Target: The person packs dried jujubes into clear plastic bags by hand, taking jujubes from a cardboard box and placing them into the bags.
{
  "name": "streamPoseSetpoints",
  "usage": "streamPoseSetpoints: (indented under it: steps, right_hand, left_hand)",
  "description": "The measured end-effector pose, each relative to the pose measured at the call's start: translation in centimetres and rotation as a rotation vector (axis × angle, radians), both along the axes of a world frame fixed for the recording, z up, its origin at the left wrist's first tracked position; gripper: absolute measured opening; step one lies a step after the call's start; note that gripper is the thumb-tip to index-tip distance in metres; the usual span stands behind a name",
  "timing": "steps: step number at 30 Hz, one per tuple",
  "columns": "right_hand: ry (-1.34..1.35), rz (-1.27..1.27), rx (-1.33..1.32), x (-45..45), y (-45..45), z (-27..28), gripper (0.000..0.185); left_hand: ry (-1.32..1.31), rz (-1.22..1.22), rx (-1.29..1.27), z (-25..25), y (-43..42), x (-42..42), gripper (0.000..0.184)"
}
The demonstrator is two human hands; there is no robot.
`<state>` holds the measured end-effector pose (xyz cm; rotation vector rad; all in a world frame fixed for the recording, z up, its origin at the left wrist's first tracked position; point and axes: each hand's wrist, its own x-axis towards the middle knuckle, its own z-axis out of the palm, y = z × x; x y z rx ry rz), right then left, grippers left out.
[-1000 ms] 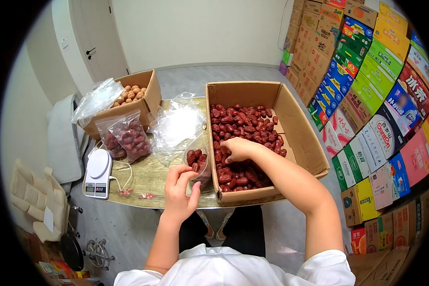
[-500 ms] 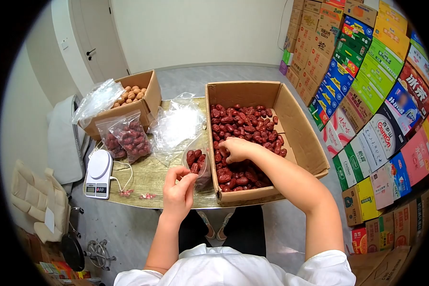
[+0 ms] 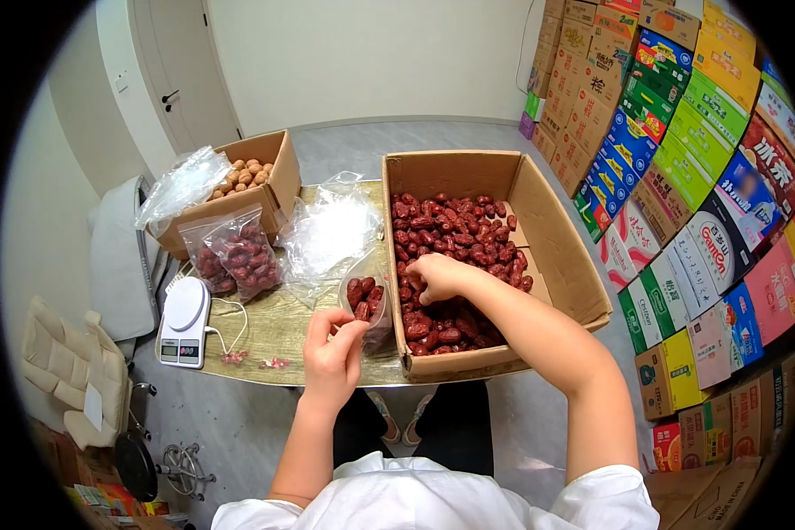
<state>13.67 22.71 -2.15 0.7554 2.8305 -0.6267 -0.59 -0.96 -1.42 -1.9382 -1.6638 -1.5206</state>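
My left hand (image 3: 334, 353) is closed in a pinch on the near-left rim of a clear plastic bag (image 3: 377, 336). The bag stands open on the table with several dried red dates (image 3: 363, 296) inside it. Over the left part of a large cardboard box (image 3: 561, 256) reaches my right hand (image 3: 439, 277), its fingers curled down among the loose red dates (image 3: 455, 225). Its fingertips are partly hidden, with dates at them. The box's left wall stands close beside the bag.
Two filled bags of dates (image 3: 238, 256) stand near a white digital scale (image 3: 184, 320) with a cable. Behind are empty plastic bags (image 3: 331, 230) and a carton (image 3: 283, 177) of walnuts (image 3: 247, 172). Stacked cartons (image 3: 671, 168) line the right wall; a beige chair (image 3: 62, 371) stands left.
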Motion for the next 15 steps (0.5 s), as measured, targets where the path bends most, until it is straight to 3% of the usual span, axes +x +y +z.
streamPoseSetpoints:
  steps: [10,15]
  right_hand:
    - [0.306,-0.085,0.151,0.5,0.2,2.3,0.026]
    - [0.826,-0.173,0.059,1.9,-0.5,7.4,0.026]
  left_hand:
    - [0.023,0.014,-0.002,0.0,0.2,0.1,0.032]
    - [0.031,0.029,0.042,0.3,1.0,0.4,0.038]
